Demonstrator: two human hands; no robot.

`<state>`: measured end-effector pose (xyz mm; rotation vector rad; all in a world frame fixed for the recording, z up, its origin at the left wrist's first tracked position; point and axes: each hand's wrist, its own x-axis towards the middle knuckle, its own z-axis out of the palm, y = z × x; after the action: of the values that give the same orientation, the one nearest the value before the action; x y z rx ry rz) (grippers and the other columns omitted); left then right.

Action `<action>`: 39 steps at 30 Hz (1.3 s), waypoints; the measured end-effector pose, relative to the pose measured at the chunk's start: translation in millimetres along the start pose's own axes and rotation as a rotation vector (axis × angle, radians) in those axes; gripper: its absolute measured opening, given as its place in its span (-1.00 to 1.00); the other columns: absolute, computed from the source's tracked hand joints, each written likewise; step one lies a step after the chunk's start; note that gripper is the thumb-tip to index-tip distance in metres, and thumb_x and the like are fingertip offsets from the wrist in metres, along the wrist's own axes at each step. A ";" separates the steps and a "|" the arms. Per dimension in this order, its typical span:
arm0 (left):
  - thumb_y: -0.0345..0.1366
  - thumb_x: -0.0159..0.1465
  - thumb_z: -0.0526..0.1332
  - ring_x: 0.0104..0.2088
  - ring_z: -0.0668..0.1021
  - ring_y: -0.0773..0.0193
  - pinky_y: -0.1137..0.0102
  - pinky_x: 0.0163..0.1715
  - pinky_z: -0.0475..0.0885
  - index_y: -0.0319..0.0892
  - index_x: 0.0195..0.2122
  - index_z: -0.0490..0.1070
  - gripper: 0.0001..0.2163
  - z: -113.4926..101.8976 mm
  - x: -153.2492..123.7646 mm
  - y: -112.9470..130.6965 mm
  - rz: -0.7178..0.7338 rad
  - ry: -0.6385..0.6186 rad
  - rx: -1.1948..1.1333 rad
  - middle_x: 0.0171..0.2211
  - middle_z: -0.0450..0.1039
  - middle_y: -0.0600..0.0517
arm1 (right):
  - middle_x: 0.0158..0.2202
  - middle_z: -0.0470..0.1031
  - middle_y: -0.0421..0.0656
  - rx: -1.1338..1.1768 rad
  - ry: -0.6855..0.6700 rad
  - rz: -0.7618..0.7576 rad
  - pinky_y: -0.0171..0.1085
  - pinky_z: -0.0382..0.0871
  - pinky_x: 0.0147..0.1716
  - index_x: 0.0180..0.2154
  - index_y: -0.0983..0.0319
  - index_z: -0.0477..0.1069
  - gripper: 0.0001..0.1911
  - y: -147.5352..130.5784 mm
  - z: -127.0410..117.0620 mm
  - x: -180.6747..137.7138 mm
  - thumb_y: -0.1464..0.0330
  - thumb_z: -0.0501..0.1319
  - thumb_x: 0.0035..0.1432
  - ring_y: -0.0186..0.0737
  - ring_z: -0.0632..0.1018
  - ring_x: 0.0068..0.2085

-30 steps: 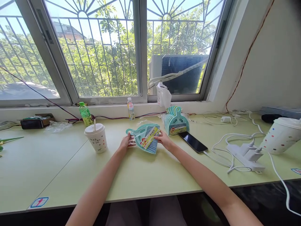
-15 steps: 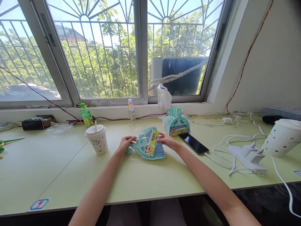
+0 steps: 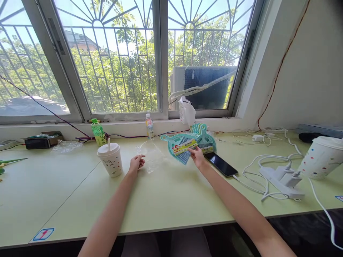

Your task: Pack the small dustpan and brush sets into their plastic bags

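My right hand (image 3: pixel 197 157) grips a mint-green dustpan and brush set (image 3: pixel 184 157) by its wide edge, fingers at the end of its yellow label (image 3: pixel 184 146). The set is tilted, its handle pointing left, and partly overlaps a stack of similar dustpan sets (image 3: pixel 205 137) behind it. Blue-grey bristles show on both sides of the label. My left hand (image 3: pixel 137 162) rests by the table with its fingers curled in, and nothing shows in them. Just right of it lies a crumpled clear plastic wrapper (image 3: pixel 153 160).
A white lidded cup with a straw (image 3: pixel 110 160) stands left of my left hand. A black phone (image 3: pixel 221 165) on a cable lies beside the stack. Further right are a white power strip (image 3: pixel 281 182) and a large dotted cup (image 3: pixel 321 157). Two bottles stand by the window.
The dustpan set has left the plastic wrapper and moved right and away from me in my right hand, turning. My left hand has let go of it and drawn slightly left.
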<state>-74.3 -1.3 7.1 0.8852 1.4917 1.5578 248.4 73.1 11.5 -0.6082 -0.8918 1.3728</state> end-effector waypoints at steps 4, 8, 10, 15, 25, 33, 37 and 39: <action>-0.36 0.26 0.14 -0.61 0.47 0.42 0.54 -0.56 0.35 -0.29 -0.15 0.36 -0.84 -0.4 3.7 3.7 -0.087 0.122 -0.159 -0.52 0.45 0.01 | -0.29 0.57 -0.21 0.019 0.026 -0.011 -0.31 0.57 -0.31 -0.19 0.18 0.37 -0.52 4.0 3.3 -3.3 0.43 0.42 -0.23 -0.20 0.61 -0.24; -0.39 0.25 0.21 -0.49 0.54 0.39 0.52 -0.45 0.43 -0.23 0.20 -0.01 -0.46 2.3 4.6 1.5 -0.020 0.186 -0.190 -0.39 0.46 0.02 | -0.26 0.57 -0.20 0.013 0.004 0.045 -0.36 0.54 -0.30 -0.21 0.19 0.35 -0.53 8.1 12.8 -12.5 0.44 0.42 -0.23 -0.26 0.60 -0.25; -0.37 0.24 0.23 -0.54 0.49 0.44 0.54 -0.49 0.39 -0.22 0.22 -0.07 -0.40 8.2 0.5 -0.3 0.039 0.222 -0.100 -0.38 0.43 0.06 | -0.26 0.57 -0.20 0.008 -0.021 0.065 -0.36 0.53 -0.30 -0.20 0.18 0.34 -0.51 10.8 18.9 -18.6 0.43 0.42 -0.24 -0.26 0.60 -0.24; -0.19 0.31 0.11 -0.61 0.44 0.46 0.53 -0.56 0.34 -0.21 0.19 -0.04 -0.50 35.3 -23.9 3.1 0.152 0.197 -0.050 -0.37 0.41 0.06 | -0.25 0.56 -0.18 -0.011 -0.083 0.096 -0.28 0.52 -0.19 -0.20 0.17 0.35 -0.54 17.7 31.8 -33.2 0.38 0.42 -0.20 -0.22 0.58 -0.19; 0.05 0.07 0.27 -0.63 0.43 0.34 0.47 -0.65 0.32 -0.18 -0.32 0.31 -0.62 64.5 -49.6 -12.4 0.103 -0.182 -0.043 -0.62 0.33 0.14 | -0.28 0.58 -0.09 -0.241 -0.353 0.349 -0.15 0.48 -0.07 -0.31 0.26 0.42 -0.72 21.0 23.2 -20.6 0.48 0.38 -0.15 -0.14 0.61 -0.18; 0.15 0.11 0.17 -0.40 0.48 0.24 0.37 -0.34 0.39 -0.22 -0.41 0.41 -0.55 49.9 -35.5 -10.6 0.345 0.003 -0.044 -0.44 0.46 -0.01 | -0.58 0.43 -0.22 -1.084 -0.274 0.164 -0.34 0.44 -0.42 -0.42 0.27 0.39 -0.89 -0.5 -6.6 -0.5 0.58 0.19 -0.01 -0.30 0.50 -0.50; 0.10 0.17 0.12 -0.37 0.48 0.21 0.35 -0.29 0.39 -0.20 -0.41 0.39 -0.59 49.8 -39.5 -9.5 0.362 0.021 0.034 -0.44 0.45 0.00 | -0.33 0.50 -0.11 -1.239 -0.062 -0.164 -0.33 0.43 -0.28 -0.25 0.24 0.45 -0.69 3.6 -6.3 -8.6 0.61 0.25 -0.10 -0.20 0.54 -0.27; 0.07 0.20 0.11 -0.33 0.49 0.18 0.34 -0.29 0.39 -0.19 -0.41 0.40 -0.62 50.4 -42.4 -7.8 0.386 0.029 0.089 -0.43 0.46 -0.01 | -0.10 0.46 0.02 -1.177 0.017 -0.264 -0.28 0.42 -0.20 -0.09 0.25 0.42 -0.50 5.1 -0.3 -15.3 0.61 0.31 -0.15 -0.10 0.54 -0.16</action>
<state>-9.9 -16.7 4.1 1.2653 1.4809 1.7933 246.3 58.8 4.3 -1.3082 -1.6835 0.4867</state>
